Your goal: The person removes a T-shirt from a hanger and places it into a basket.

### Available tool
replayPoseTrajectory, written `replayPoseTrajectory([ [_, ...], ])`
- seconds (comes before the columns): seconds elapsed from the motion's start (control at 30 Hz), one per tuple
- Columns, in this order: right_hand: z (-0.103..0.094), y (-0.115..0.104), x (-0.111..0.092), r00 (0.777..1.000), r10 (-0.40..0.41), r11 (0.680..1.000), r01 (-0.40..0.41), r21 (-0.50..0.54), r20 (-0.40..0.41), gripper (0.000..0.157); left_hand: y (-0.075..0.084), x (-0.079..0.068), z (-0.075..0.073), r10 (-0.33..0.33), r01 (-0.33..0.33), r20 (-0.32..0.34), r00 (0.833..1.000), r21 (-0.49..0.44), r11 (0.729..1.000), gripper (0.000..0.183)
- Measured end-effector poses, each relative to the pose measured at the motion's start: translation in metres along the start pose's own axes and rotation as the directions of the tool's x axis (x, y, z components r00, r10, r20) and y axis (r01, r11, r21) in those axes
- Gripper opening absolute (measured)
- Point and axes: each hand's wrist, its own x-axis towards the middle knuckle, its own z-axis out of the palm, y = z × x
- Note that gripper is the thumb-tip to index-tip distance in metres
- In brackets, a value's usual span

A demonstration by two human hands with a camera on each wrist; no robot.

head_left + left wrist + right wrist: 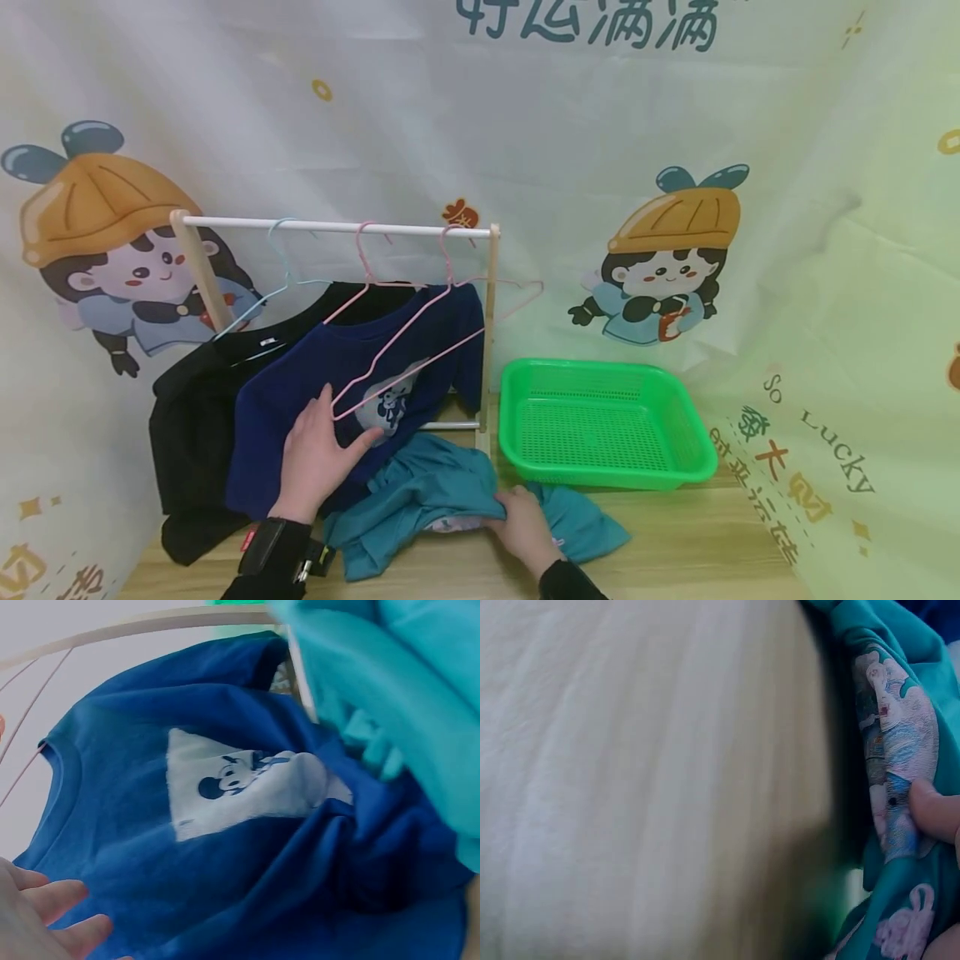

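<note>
My right hand (522,531) pinches a bunched teal shirt (442,479) lying on the table. A pale print on this shirt (907,750) shows beside the thumb in the right wrist view. My left hand (318,454) is raised with fingers extended and thumb spread, its fingertips right at the lower left corner of a pink hanger (390,350). Behind that hand hangs a navy shirt (300,417) with a white cartoon print, also filling the left wrist view. The pink hanger hooks over the rack's white rail (420,229) and carries no garment.
A black garment (197,425) hangs at the left on a light blue hanger (285,275). Another pink hanger (362,258) bears the navy shirt. To the right of the rack's wooden post (491,308) sits a green plastic basket (600,479). A printed cloth backdrop surrounds the table.
</note>
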Motion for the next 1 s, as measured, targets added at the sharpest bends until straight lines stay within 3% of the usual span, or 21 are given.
replayPoseTrajectory([
  [0.2,-0.015,-0.007,0.009,0.995,0.024,0.977,-0.002,0.214,-0.101,0.024,-0.003,-0.016,0.004,0.026,-0.029,0.045,0.999,0.074,0.997,0.109],
  [0.3,-0.024,-0.014,0.014,0.99,0.063,0.945,-0.018,0.326,-0.129,0.021,-0.004,-0.023,0.006,0.019,-0.026,0.082,0.996,0.088,0.996,0.111],
  [0.47,-0.041,-0.028,0.025,0.982,0.132,0.843,-0.039,0.536,-0.135,0.02,-0.006,-0.032,0.01,0.012,-0.024,0.11,0.994,0.108,0.994,0.112],
  [0.63,-0.064,-0.043,0.03,0.967,0.194,0.766,-0.046,0.641,-0.162,0.028,-0.009,-0.039,0.013,-0.01,-0.005,0.143,0.99,0.109,0.994,0.113],
  [0.83,-0.1,-0.053,0.037,0.927,0.305,0.654,-0.038,0.756,-0.217,0.034,-0.011,-0.047,0.012,-0.018,0.002,0.146,0.989,0.112,0.994,0.112],
  [1.0,-0.139,-0.053,0.05,0.888,0.353,0.583,0.038,0.812,-0.295,0.033,-0.013,-0.052,0.013,-0.033,0.013,0.156,0.987,0.126,0.992,0.114],
])
